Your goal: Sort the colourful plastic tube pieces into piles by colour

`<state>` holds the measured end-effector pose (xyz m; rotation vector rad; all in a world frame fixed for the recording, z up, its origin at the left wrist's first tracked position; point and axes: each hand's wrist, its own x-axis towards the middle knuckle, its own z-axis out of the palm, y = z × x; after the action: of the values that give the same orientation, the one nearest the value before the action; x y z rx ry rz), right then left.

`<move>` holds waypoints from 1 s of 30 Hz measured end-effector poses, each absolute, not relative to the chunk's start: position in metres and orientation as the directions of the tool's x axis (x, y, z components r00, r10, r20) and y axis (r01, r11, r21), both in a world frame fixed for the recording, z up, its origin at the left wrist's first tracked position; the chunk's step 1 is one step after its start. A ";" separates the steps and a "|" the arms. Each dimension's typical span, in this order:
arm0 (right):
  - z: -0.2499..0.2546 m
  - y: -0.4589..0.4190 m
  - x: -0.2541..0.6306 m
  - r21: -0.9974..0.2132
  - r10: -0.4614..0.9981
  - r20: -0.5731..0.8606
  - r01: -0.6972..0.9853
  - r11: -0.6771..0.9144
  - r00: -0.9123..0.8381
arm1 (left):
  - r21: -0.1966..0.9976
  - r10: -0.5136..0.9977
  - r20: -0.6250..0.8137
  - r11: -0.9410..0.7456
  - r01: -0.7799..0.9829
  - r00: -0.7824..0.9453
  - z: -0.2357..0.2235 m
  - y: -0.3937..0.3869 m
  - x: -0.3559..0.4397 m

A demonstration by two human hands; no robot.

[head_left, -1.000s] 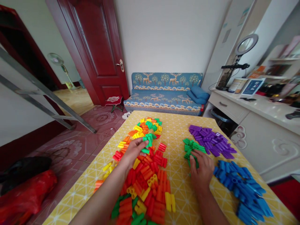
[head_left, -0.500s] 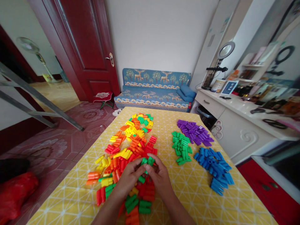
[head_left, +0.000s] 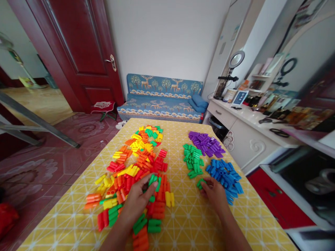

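My left hand is over the near part of the mixed pile, its thumb and fingers closed on a green plastic building block shaped like joined tubes. Low over the tablecloth, below the green pile, my right hand pinches another green block. The blue pile lies just beyond that hand. Around my left hand spread red, orange, yellow and green blocks in the mixed pile. A yellow block sits at this pile's right edge.
A purple pile lies farther back on the yellow patterned tablecloth. Past the table's far edge stands a blue sofa. At the right is a white dresser with bottles, and a red stool stands near the door.
My hands have parted: the right one has moved right with a green block, towards the green pile, while the left stays over the mixed pile. The view has turned slightly right.
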<state>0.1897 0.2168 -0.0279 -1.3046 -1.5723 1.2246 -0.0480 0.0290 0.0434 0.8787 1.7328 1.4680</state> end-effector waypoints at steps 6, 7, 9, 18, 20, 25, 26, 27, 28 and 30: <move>-0.038 0.208 0.191 -0.908 0.969 0.224 0.338 0.248 -0.108 | 0.992 0.855 -0.065 0.111 0.059 -0.515 0.039 0.029 -0.047; -0.038 0.208 0.190 -0.860 0.953 0.279 0.410 0.303 -0.120 | 0.992 0.857 -0.067 0.114 0.062 -0.511 0.039 0.029 -0.047; -0.037 0.211 0.188 -0.767 0.921 0.337 0.511 0.388 -0.195 | 0.991 0.861 -0.061 0.111 0.070 -0.505 0.038 0.028 -0.047; -0.018 0.211 0.167 -0.759 0.905 0.322 0.496 0.422 -0.278 | 0.993 0.870 -0.086 0.116 0.032 -0.485 0.037 0.032 -0.038; -0.006 0.191 0.158 -0.853 0.925 0.237 0.391 0.345 -0.297 | 0.992 0.883 -0.119 0.124 -0.017 -0.455 0.038 0.034 -0.031; 0.026 0.131 0.128 -0.993 0.747 0.089 -0.004 0.115 -0.659 | 0.993 0.914 -0.109 0.114 -0.011 -0.390 0.034 0.040 -0.018; 0.028 0.124 0.123 -0.996 0.730 0.089 -0.043 0.081 -0.678 | 0.993 0.918 -0.093 0.111 0.024 -0.386 0.033 0.041 -0.017; 0.028 0.119 0.119 -0.996 0.732 0.084 -0.070 0.050 -0.676 | 0.992 0.919 -0.079 0.112 0.064 -0.387 0.033 0.041 -0.017; 0.027 0.117 0.116 -0.996 0.740 0.068 -0.085 0.015 -0.669 | 0.988 0.918 -0.067 0.115 0.100 -0.390 0.033 0.040 -0.017; 0.022 0.118 0.113 -0.993 0.754 0.005 -0.093 -0.074 -0.657 | 0.985 0.921 -0.065 0.122 0.125 -0.385 0.036 0.039 -0.016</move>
<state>0.1127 0.1176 0.0217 -0.7206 -1.5969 1.7954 -0.0161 0.0389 0.0361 1.0336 1.6495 1.3404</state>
